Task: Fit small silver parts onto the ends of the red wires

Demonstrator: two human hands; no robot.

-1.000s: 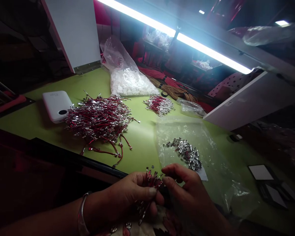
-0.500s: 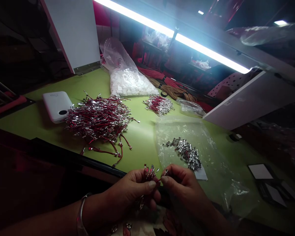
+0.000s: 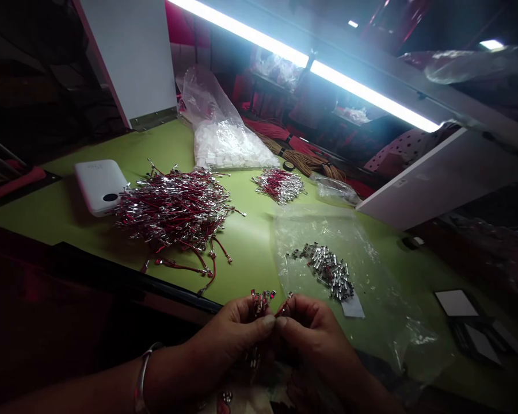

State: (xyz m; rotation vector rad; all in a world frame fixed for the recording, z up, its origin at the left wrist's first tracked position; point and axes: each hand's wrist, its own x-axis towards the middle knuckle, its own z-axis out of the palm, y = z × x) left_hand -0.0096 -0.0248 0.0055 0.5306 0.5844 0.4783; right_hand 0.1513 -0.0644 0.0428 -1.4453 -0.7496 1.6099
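Note:
At the table's front edge my left hand (image 3: 237, 333) is closed around a bunch of short red wires with metal terminals (image 3: 261, 302); their ends stick out above and below the fingers. My right hand (image 3: 317, 330) pinches a single red wire with a metal terminal (image 3: 285, 307), right beside the bunch. The two thumbs nearly touch. Beyond my right hand, loose metal terminals (image 3: 328, 269) lie heaped on a clear plastic bag (image 3: 371, 299). To the left is a large pile of red terminal wires (image 3: 176, 207), with several strays in front of it.
A white power bank-like device (image 3: 98, 184) lies left of the large pile. Behind are a bag of white plastic pieces (image 3: 233, 144), a smaller wire pile (image 3: 280, 184) and bundled brown cables (image 3: 302, 159). White panels (image 3: 418, 178) flank the green table (image 3: 250, 241). A lamp hangs above.
My right hand has shifted slightly left, closer to my left hand, and the wire it pinches now stands nearer the bunch. The piles on the table look the same.

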